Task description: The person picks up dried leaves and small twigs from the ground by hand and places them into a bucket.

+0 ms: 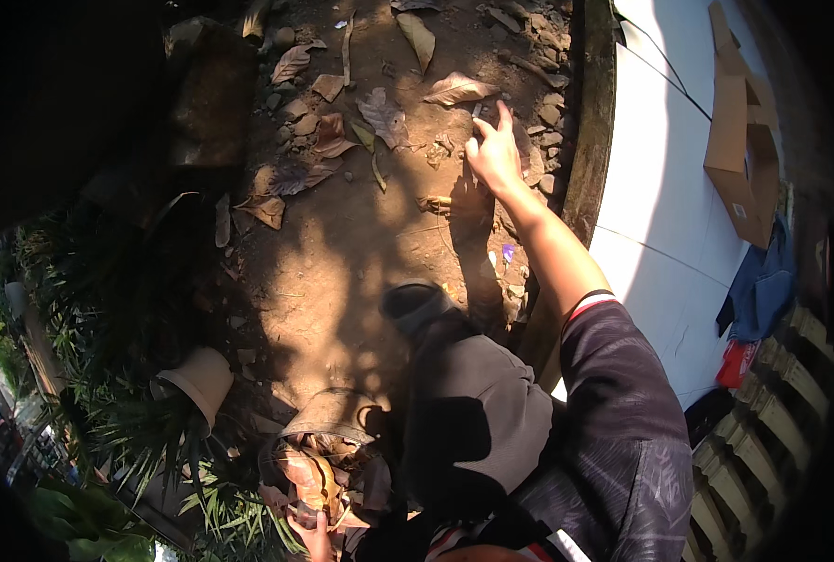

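My right hand (494, 154) is stretched out low over the bare soil (368, 246), fingers apart and apparently holding nothing. Just beyond its fingertips lies a curled dry brown leaf (460, 89), with a small pale scrap (477, 110) beside the fingers. At the bottom of the view, my left hand (313, 539) grips the near side of a bucket (333, 414). Dry leaves (310, 478) fill the bucket, and part of its wall is in deep shadow. More fallen leaves, such as a grey-brown one (383, 118), are scattered over the dirt.
A wooden beam (593, 126) borders the soil on the right, beside white tiles (642, 175). There lie a cardboard box (737, 161) and blue cloth (761, 288). Stones (550, 116) line the beam. Leftward are a tipped plant pot (206, 386) and green plants (108, 351).
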Tool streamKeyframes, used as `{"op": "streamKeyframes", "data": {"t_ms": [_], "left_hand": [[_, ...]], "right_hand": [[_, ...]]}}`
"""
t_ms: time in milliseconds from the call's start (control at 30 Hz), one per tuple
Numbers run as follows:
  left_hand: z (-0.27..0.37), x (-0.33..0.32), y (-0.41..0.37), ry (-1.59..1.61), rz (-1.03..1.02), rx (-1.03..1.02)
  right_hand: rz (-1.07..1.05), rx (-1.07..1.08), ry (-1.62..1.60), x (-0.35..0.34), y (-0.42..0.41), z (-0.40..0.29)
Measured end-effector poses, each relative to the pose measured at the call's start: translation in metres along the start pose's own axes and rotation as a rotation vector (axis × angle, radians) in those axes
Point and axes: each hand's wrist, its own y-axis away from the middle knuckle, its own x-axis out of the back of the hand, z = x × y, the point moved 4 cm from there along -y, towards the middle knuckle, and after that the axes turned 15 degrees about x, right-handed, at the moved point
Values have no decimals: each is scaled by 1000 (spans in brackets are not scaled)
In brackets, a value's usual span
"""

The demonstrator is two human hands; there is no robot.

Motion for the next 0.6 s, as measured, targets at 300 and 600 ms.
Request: {"op": "streamKeyframes", "data": {"t_ms": [300, 600], "left_hand": [[124, -13, 149, -40, 113, -405], [47, -15, 115, 24, 112, -154]], "right_hand": [[-142, 96, 139, -1, -48, 12], [-200, 132, 211, 3, -34, 14]]}}
